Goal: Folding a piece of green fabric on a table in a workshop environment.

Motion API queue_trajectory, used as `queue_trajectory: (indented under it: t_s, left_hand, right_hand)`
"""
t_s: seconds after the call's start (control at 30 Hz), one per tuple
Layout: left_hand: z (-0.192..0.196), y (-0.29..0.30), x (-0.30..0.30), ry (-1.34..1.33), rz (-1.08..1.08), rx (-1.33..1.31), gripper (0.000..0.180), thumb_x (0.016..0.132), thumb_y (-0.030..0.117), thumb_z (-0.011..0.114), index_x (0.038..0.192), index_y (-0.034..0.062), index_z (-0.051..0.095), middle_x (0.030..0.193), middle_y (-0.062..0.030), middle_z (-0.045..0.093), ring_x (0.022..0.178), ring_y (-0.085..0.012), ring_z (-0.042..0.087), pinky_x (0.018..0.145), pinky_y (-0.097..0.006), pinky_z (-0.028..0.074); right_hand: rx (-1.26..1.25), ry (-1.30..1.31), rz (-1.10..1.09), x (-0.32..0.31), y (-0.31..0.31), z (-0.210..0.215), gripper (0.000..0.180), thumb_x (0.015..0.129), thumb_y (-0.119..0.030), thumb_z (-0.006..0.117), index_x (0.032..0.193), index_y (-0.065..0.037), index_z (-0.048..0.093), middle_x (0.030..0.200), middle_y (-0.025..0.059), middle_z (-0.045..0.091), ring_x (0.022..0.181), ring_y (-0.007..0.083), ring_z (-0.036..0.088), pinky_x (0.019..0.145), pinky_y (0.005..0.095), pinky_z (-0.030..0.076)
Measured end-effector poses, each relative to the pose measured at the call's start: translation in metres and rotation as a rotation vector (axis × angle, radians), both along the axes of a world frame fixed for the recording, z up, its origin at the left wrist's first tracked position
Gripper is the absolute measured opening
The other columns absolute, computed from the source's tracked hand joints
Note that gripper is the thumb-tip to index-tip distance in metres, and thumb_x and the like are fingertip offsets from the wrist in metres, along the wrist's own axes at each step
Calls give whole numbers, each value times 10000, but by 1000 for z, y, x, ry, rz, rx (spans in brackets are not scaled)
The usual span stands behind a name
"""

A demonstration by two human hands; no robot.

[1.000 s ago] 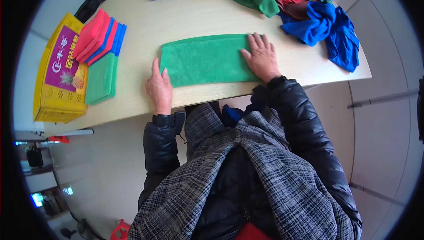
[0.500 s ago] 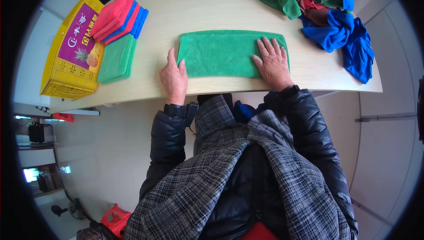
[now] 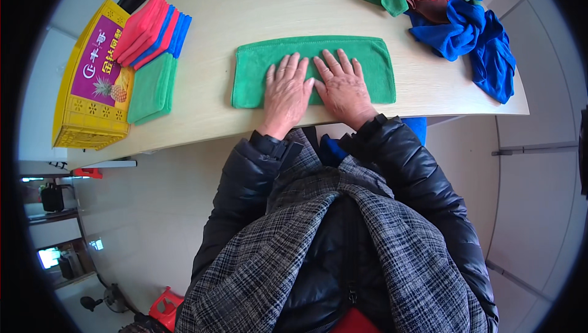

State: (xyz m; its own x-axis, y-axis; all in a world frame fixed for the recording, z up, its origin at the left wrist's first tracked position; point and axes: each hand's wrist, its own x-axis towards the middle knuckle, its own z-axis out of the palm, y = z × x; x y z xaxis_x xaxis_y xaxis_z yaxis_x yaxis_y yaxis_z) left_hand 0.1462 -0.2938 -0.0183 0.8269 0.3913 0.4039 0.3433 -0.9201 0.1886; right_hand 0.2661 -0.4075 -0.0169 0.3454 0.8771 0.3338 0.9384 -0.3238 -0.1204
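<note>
I press both hands, left [image 3: 286, 91] and right [image 3: 343, 87], flat and side by side on one green cloth [image 3: 254, 70]; pale table [image 3: 275, 8], tiled floor [image 3: 153, 210].

The cloth [image 3: 367, 63] is green, the box [image 3: 79, 100] yellow with a purple panel. Folded cloths [image 3: 153, 33] are red, blue, green; the jacket [image 3: 343, 247] grey plaid.

Head camera looks steeply down, close above the table [image 3: 257, 8].

A pale wooden table [image 3: 257, 8] stands over a glossy light floor [image 3: 153, 210], perhaps tiled.
</note>
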Motion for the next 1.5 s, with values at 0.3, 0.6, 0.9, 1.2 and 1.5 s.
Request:
queue_trajectory:
  t_s: [0.3,0.6,0.9,1.2,1.5]
  left_hand:
    - [-9,42,-47,113,246,15,552,1033,395,434,1489,85,412,1565,-149,373,1461,-329,312,1188,-531,218]
    - [17,69,-70,171,548,-98,527,971,394,575,1332,13,529,1384,-211,535,1270,-369,512,1047,-500,408]
    - [33,90,-41,145,563,-500,317,862,202,724,1064,-27,642,1059,-211,692,978,-367,669,837,-475,537]
    - [30,107,-85,-479,66,-1777,344,887,80,690,1215,4,621,1142,-114,686,1029,-229,674,873,-396,564]
    - [82,85,-89,-609,-125,-1741,298,937,161,644,1191,6,627,1102,-76,677,1020,-183,660,897,-372,546]
  right_hand:
    - [-23,-2,-170,51,-49,0,538,1009,-376,477,1496,-155,421,1556,99,394,1455,349,316,1183,530,239]
    - [-94,-122,-359,75,-76,12,538,1002,-349,500,1489,-135,423,1558,116,389,1455,349,317,1182,537,237]
    - [-66,-32,-78,23,-1,22,572,1004,-365,497,1495,-88,404,1568,143,368,1459,373,307,1177,558,244]
    - [-92,89,-110,6,31,7,624,1013,-460,430,1509,-85,387,1589,148,331,1470,378,284,1175,587,224]
    - [-150,-19,-36,-35,51,9,600,1025,-450,408,1518,-108,386,1593,129,331,1483,362,260,1179,586,216]
